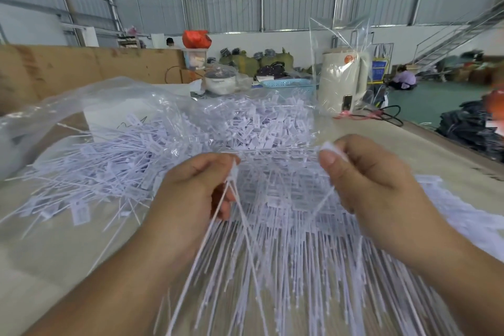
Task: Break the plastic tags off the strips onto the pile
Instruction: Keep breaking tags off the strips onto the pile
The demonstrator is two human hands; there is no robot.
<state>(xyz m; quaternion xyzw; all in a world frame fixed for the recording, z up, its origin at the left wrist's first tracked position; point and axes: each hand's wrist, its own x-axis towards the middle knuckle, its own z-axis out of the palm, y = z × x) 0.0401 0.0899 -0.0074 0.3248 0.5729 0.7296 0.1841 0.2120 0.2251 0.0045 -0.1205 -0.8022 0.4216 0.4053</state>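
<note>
to snap this run cleanly i want both grips close to the joint, one steadying the strip (278, 155) and the other twisting the tag end away, so the thin tails do not tangle or whip loose. i judge a short, sharp bend works better than a long pull, and the freed pieces should drop forward toward twelve o'clock, where the pile (261, 128) of white tags lies on the bench (54, 248).

my left hand (196, 188) sits at about nine o'clock of the work, fingers curled tight, pinching a small white tag head between thumb and forefinger; several thin white tails run down from that pinch toward six o'clock. my right hand (365, 174) is at about three o'clock, also curled, thumb and forefinger nipped on another bit of white plastic at its top. neither grip is wide: both are narrow pinches. between them a strip seems to stretch level, though blur makes it hard to trace.

under my wrists a comb of unbroken strips (300, 267) fans out toward six o'clock. more loose tags with long tails spread at ten o'clock, partly under a crumpled clear plastic bag (90, 106). beyond the pile at one o'clock stands a cream kettle (341, 82) wrapped in clear film.
</note>
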